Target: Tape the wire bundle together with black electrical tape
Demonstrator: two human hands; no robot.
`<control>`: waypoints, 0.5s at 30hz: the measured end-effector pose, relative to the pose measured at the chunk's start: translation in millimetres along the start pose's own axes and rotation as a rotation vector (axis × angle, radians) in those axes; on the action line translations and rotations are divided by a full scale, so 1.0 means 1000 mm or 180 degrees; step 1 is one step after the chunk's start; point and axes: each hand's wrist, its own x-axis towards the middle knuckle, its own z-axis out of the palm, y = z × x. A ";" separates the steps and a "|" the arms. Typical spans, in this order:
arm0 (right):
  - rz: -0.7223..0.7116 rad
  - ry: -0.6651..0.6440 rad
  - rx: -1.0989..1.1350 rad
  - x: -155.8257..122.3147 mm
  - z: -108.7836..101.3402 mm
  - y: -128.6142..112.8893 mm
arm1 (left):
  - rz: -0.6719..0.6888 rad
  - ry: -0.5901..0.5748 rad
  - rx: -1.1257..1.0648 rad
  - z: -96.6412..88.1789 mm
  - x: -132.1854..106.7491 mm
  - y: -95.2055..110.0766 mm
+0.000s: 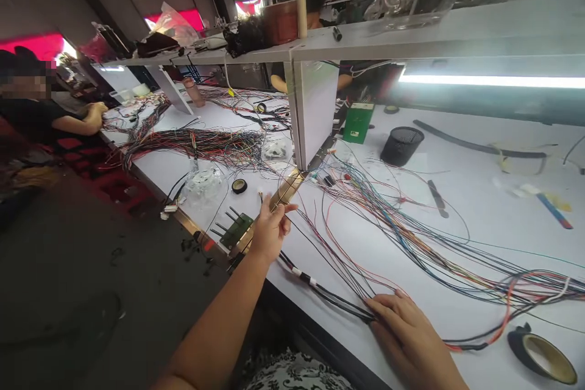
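My left hand (270,230) reaches out over the table's metal edge strip, thumb and fingers pinched together on a thin dark wire (297,224). Nearer to me, my right hand (407,334) is closed over a wire harness, its fingers pressed together where thin black and red wires (336,256) come together. Thick black cables (336,297) with white bands run from near the left hand to beneath the right fingers. What lies under the right palm is hidden. Beyond the right hand, the bundle of coloured wires (411,244) stretches across the table.
A green board with upright pins (233,228) lies left of my left hand. Tape rolls (542,353) (239,186), a black mesh cup (402,146) and a green box (359,122) are around. A shelf (411,42) with a divider (315,116) stands behind. A co-worker (50,103) sits left.
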 end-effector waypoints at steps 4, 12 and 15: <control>0.0043 0.0168 -0.0041 -0.003 0.003 0.000 | -0.0645 -0.0039 -0.0997 -0.006 0.000 0.003; 0.0033 0.0256 -0.0082 -0.001 -0.005 -0.003 | -0.0672 0.0391 -0.1163 -0.016 0.002 0.002; 0.0006 0.0198 -0.0107 0.000 -0.005 -0.003 | -0.0515 0.0569 -0.0725 -0.016 0.000 0.002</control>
